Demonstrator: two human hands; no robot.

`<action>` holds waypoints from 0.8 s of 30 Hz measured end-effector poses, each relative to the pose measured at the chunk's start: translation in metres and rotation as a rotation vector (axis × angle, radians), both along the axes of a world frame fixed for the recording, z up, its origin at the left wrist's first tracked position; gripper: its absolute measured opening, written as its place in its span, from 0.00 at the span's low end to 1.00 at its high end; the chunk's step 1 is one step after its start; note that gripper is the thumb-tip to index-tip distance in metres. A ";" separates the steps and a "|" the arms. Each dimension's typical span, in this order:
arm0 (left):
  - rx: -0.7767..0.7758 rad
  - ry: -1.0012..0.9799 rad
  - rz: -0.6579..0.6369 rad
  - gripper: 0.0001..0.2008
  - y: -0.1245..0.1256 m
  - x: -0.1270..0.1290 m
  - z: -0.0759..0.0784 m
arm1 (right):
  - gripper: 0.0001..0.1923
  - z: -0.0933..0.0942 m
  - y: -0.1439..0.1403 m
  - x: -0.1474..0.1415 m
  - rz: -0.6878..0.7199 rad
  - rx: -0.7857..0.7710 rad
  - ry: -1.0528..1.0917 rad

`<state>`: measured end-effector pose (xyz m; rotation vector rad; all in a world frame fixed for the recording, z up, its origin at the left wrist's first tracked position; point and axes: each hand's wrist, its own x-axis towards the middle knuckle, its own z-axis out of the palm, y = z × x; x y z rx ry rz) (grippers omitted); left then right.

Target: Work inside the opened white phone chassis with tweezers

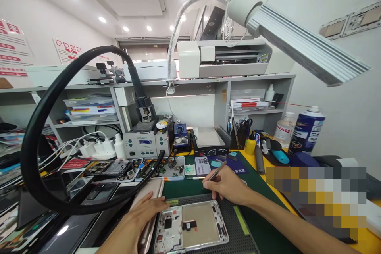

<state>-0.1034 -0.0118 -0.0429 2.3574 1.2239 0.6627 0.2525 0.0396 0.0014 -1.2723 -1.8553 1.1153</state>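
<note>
At the bottom centre of the frame, an opened device shell (205, 222) lies flat on a black mat (235, 228), inner side up. Its long axis runs left to right across the picture, the right end slightly higher; the busier end with small parts faces left, the plain tan area right. It looks light and stiff, with a smooth, perhaps slippery rim; the thin flat cable inside is probably fragile, so the outer edges seem the best place to hold it.

At the lower left, the left hand (145, 211) lies spread over a pinkish panel (154, 185), clasping nothing that shows; its fingertips end at the shell's upper left corner, and I cannot tell whether they touch. Right of centre, the right hand's grip is pinched around a slim tool (219, 169), slanted with its tip toward the lower left, above the shell's far edge. The tool should be light and stiff, best held along its middle.

Farther off, a parts tray (183, 167) sits on the counter (251, 161), then a grey control box (145, 145), and a printer (187, 59) on the shelf.
</note>
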 end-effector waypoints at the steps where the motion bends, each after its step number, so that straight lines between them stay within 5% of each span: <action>1: 0.001 -0.006 0.003 0.45 0.000 0.000 0.000 | 0.13 0.000 0.000 0.000 -0.001 -0.001 0.001; 24: 0.103 -0.124 0.015 0.49 -0.005 0.005 0.003 | 0.12 -0.002 0.003 0.002 -0.007 -0.026 -0.048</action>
